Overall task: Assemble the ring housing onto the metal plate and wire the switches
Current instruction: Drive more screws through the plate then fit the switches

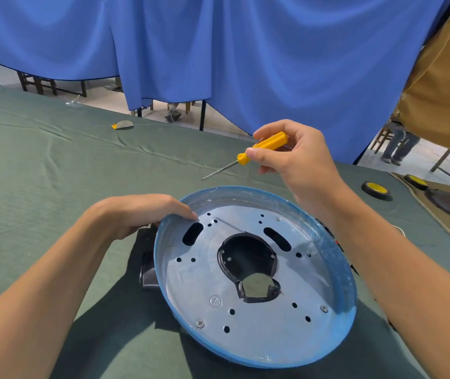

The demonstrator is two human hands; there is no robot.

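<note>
Metal plate [199,283] was silver-grey with a blue-filmed rim, ring housing [148,272] beneath it glossy black, screwdriver [266,146] at 12 o'clock yellow-handled, table cloth [54,173] plain dull green, curtain [245,50] plain blue, tape roll [376,189] at 3 o'clock black and yellow.

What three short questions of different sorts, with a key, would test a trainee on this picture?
1. True or false: the yellow-handled metal screwdriver touches no part of the round blue-rimmed metal plate.
2. Which grip holds the plate's rim? A) left B) right C) neither
3. Fill in: the black plastic ring housing lies ___ the plate.
Key: 1 true, the right grip holds it above the green cloth; 2 A, the left grip; 3 under.
</note>
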